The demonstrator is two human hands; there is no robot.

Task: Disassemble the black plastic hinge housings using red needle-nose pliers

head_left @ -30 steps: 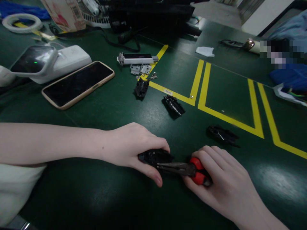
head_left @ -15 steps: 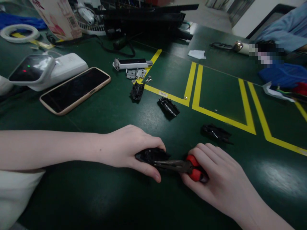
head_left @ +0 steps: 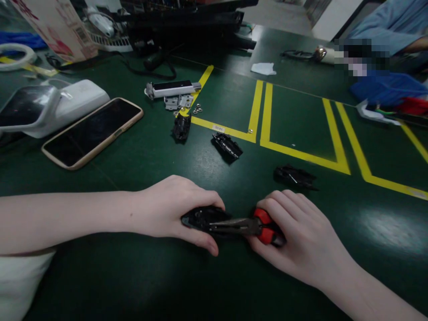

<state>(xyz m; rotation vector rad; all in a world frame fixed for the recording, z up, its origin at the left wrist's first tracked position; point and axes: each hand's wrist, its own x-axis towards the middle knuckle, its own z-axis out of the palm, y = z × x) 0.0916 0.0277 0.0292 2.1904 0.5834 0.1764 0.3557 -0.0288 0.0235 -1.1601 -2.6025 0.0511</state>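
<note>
My left hand [head_left: 180, 209] is closed around a black plastic part [head_left: 197, 217], with the thumb and a finger on either side of it. In my right hand [head_left: 297, 236] is a pair of long-nose pliers [head_left: 244, 226] with red handles, gripped by the handles. The jaws of the pliers lie over the black part, between my left thumb and finger; whether they pinch it I cannot tell. Similar black parts lie just beyond my hands: one black plastic piece [head_left: 227, 146] in the middle, another dark piece [head_left: 182, 127] farther left, and a third [head_left: 294, 177] above my right hand.
A phone [head_left: 96, 133] and a white device [head_left: 76, 104] lie at the left. Farther back are a white-and-black module [head_left: 172, 88], metal brackets [head_left: 179, 102] and several small rings [head_left: 198, 109]. Yellow tape [head_left: 304, 156] marks the green table. A co-worker's sleeve [head_left: 388, 31] shows back right.
The view has shifted slightly, so the table items appear farther left. The pliers' jaws now reach farther over the black part. Both hands keep their hold.
</note>
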